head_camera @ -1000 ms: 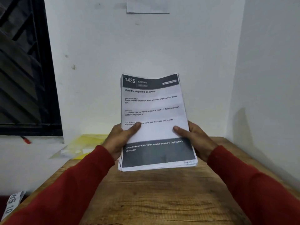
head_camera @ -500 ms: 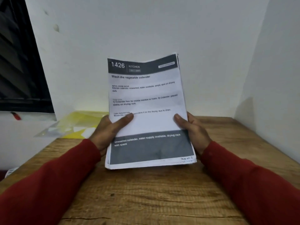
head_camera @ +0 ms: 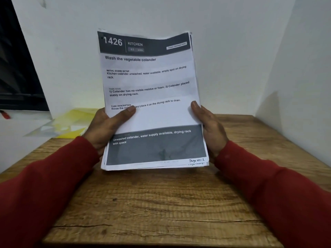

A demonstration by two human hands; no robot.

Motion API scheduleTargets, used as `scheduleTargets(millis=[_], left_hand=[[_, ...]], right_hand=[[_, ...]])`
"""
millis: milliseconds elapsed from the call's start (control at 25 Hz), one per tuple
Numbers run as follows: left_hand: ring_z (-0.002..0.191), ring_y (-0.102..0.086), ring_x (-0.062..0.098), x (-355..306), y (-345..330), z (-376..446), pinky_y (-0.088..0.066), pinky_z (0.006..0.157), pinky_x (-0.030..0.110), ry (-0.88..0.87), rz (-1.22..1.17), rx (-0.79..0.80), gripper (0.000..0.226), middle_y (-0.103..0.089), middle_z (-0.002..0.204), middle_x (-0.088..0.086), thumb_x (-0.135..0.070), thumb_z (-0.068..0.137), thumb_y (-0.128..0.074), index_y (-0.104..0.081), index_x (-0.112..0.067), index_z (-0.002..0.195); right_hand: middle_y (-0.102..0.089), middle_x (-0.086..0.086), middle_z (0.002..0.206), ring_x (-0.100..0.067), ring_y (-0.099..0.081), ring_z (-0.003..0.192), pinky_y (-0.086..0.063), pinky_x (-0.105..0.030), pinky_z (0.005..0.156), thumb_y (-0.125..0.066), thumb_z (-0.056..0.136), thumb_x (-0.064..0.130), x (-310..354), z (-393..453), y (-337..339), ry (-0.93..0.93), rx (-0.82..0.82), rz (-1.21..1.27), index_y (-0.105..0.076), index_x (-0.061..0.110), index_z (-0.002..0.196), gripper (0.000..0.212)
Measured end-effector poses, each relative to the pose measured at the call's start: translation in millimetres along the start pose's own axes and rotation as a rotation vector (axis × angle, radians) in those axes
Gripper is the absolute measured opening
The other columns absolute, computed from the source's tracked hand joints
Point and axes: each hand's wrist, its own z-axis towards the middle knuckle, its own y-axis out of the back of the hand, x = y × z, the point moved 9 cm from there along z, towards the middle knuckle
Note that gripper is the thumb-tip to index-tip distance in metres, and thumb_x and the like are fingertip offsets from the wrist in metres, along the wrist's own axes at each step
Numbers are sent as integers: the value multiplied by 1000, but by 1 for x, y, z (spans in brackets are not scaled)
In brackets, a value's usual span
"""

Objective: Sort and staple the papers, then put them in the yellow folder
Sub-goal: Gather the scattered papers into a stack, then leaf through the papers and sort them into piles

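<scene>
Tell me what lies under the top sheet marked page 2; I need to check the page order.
More sheets: their edges fan out below the top sheet, and handwriting peeks out at the bottom right. The top sheet covers their text and numbers.

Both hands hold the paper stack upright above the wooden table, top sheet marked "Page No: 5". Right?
Not quite. The head view shows the top sheet marked "Page No: 2". Otherwise right: left hand and right hand hold the stack above the table.

Dim, cool indoor light (soft shadow on right wall), wide-angle bending at edges.
</scene>
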Motion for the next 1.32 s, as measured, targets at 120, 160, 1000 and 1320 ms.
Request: scheduleTargets(millis=[120,160,1000,1320], left_hand=[[86,-75,19,0,0,0,-60,69,30,-2,5,2,20,-77,102,4,-18,85,-67,-71,-14,104],[85,-75,19,0,0,0,-59,69,29,-2,4,5,22,-77,102,5,-19,85,-67,-71,-13,105],[87,-74,20,20,11,11,-60,68,30,9,32,7,34,-77,101,3,-37,83,-64,-68,-16,110],[99,-71,25,10,43,22,-56,90,42,-17,75,-76,27,-75,110,5,-34,87,-67,-70,-19,109]], right_hand=[[-61,-19,133,-38,-55,127,-43,-52,108,-54,98,33,-4,2,1,-5,8,4,-56,0,134,49],[-63,-18,131,-36,-57,125,-46,-50,107,-52,99,32,-4,1,0,-4,15,0,-57,0,133,47],[-75,-6,85,-18,-70,74,-59,-36,76,-63,96,17,48,20,85,83,-281,-437,-72,5,95,15],[-61,-18,131,-28,-58,105,-43,-32,91,-63,95,14,71,10,212,-319,-407,-1297,-60,2,131,38]])
